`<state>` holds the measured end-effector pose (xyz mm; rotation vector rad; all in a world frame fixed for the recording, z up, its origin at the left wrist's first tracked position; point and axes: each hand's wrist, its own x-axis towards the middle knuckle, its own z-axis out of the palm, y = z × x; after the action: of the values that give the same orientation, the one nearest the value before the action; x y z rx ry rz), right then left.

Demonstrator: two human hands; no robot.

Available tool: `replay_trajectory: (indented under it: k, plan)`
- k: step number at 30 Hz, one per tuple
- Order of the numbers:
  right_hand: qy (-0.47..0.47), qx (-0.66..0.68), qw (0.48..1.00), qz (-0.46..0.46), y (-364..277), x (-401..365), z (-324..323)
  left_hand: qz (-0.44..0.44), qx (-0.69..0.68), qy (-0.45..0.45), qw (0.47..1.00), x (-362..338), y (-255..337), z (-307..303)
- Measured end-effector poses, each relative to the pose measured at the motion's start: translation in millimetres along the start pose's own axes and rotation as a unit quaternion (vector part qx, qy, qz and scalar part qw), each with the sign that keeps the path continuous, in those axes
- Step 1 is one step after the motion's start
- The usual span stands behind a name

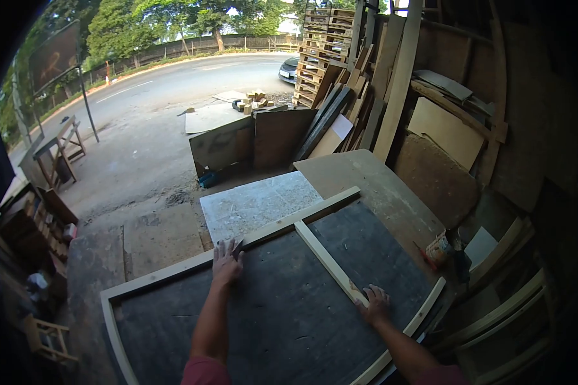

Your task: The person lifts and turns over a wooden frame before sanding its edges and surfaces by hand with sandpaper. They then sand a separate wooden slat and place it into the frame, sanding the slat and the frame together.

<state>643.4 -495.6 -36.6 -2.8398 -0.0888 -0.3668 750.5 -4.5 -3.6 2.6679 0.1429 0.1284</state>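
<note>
A long pale wooden strip [173,264] lies along the far side of a dark work surface [270,301]. My left hand [227,262] rests on this strip, fingers stretched across it. A shorter wooden cross strip [331,262] runs from the long one toward me. At its near end is my right hand [375,304], thumb and bent fingers around the wood. Another strip [112,327] meets the long one at the left corner. Along the right edge lies a further strip [424,312], partly hidden by my right forearm.
A whitish speckled board [260,204] and a brown panel [372,183] lie beyond the long strip. Planks [398,83] and boards lean at the right, near stacked pallets [324,48]. A small container [438,249] stands by the right edge. A wooden trestle [61,147] stands outside, left.
</note>
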Motion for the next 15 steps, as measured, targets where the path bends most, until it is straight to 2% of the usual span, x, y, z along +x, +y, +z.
replay_trajectory:
  k: [1, 3, 4, 5, 6, 7, 8, 10, 13, 14, 15]
  plan:
    - [-0.001, 0.001, 1.000, -0.003, 0.6, -0.3, 0.1, -0.040, 0.048, 0.012, 0.998, -16.3, -10.9, -20.2]
    - [0.000, 0.001, 1.000, -0.004, 0.6, 0.1, 1.0, -0.116, 0.027, 0.063, 0.991, -56.6, -66.2, -50.9]
    - [-0.002, 0.005, 1.000, -0.001, -1.6, -1.4, 3.1, -0.076, 0.087, 0.104, 0.988, -66.7, -139.9, -37.7]
    - [-0.003, -0.003, 1.000, 0.000, -2.8, -0.1, 3.4, -0.130, 0.082, 0.122, 0.981, -96.4, -147.0, -71.5]
    - [-0.005, -0.013, 1.000, 0.003, -1.6, 0.6, 2.3, -0.134, 0.140, 0.122, 0.973, -112.4, -175.7, -85.6]
    - [-0.006, -0.012, 1.000, 0.009, -1.3, 2.1, 1.9, -0.191, 0.163, 0.133, 0.959, -123.2, -182.2, -99.4]
    - [-0.004, -0.014, 1.000, 0.006, -2.0, 3.3, 0.7, -0.251, 0.147, 0.131, 0.948, -125.2, -176.7, -104.5]
    - [-0.008, -0.011, 1.000, 0.007, -5.8, -0.9, -1.5, -0.288, 0.199, 0.136, 0.927, -96.3, -161.5, -68.0]
    - [-0.013, -0.011, 1.000, 0.010, -7.5, 1.5, -6.8, -0.130, 0.081, 0.095, 0.984, -36.8, -50.6, -13.3]
    - [-0.018, -0.009, 1.000, 0.005, -7.2, 0.5, -7.3, -0.095, 0.080, 0.094, 0.988, -18.8, -18.3, 6.9]
    - [-0.016, -0.005, 1.000, 0.006, -7.1, 0.4, -7.4, -0.068, 0.113, 0.050, 0.990, -0.4, 0.9, 26.7]
